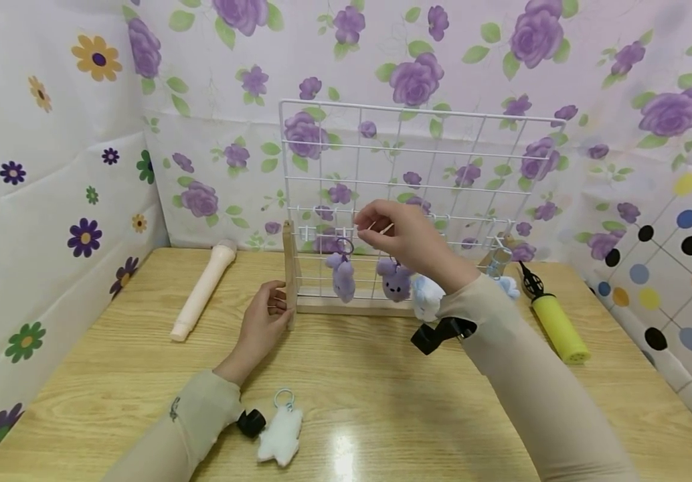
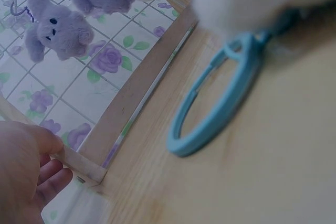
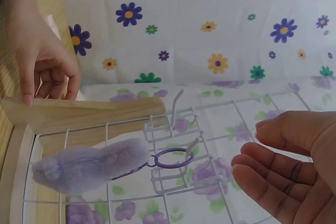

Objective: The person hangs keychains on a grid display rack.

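A white wire grid rack (image 1: 415, 150) stands in a wooden base. At its left end, my left hand (image 1: 264, 320) grips the wooden side post (image 1: 290, 274), thumb on one face and fingers on the other. My right hand (image 1: 403, 234) is in front of the grid with fingers slightly bent and nothing between them. Just beside its fingertips, a purple plush keychain (image 3: 89, 166) hangs by its purple ring (image 3: 173, 158) from a white hook. A second purple plush (image 1: 395, 281) hangs to the right, then a white-and-blue plush (image 1: 427, 298), partly behind my right forearm.
A white plush keychain (image 1: 281, 435) with a turquoise ring (image 2: 210, 111) lies on the table near my left wrist. A pale cylinder (image 1: 204, 291) lies at the left; a yellow-green hand pump (image 1: 559, 328) lies at the right. A blue plush (image 1: 508, 286) hangs at the rack's right end.
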The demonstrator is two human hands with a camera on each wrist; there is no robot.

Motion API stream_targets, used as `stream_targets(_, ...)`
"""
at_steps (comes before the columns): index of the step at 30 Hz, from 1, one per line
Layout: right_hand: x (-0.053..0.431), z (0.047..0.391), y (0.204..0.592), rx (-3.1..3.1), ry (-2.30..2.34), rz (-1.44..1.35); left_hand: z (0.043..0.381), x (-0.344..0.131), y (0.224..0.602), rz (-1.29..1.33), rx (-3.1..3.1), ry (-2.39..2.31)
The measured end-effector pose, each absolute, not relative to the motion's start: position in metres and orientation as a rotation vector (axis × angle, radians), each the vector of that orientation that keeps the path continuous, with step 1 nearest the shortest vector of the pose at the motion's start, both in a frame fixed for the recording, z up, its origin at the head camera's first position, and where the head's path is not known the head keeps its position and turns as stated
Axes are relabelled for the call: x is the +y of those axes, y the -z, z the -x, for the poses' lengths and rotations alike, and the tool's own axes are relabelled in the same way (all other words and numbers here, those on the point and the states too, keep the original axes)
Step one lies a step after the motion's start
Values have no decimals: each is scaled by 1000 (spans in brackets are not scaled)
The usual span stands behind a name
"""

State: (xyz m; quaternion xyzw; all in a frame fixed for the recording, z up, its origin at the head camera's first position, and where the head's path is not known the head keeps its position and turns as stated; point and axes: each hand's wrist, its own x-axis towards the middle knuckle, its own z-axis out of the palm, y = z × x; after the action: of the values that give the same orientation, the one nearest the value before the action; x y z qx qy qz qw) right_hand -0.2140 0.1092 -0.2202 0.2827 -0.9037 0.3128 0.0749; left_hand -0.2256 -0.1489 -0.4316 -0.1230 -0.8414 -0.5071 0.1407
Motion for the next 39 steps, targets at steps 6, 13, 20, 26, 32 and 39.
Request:
stream_targets(6, 113, 205, 223, -2677, -983, -861, 223, -149, 434, 341, -2433, 1470)
stream_targets(13, 112, 190, 235, -2579, -1010, -943, 222, -150, 435, 348, -2421, 1466)
stream_targets(20, 105, 179, 251, -2498, -1051, -1070, 223, -150, 434, 343, -2417, 1475)
stream_targets(26, 97, 170, 270, -2480, -1102, -1139, 224, -149, 432, 348, -2414, 1483)
stream_targets(32, 88, 161, 290, -2481, -1170, -1181, 224, -149, 431, 349, -2410, 1476)
stream_targets(39, 76, 153, 314, -2508, -1225, -1247, 224, -148, 431, 356, -2395, 1498)
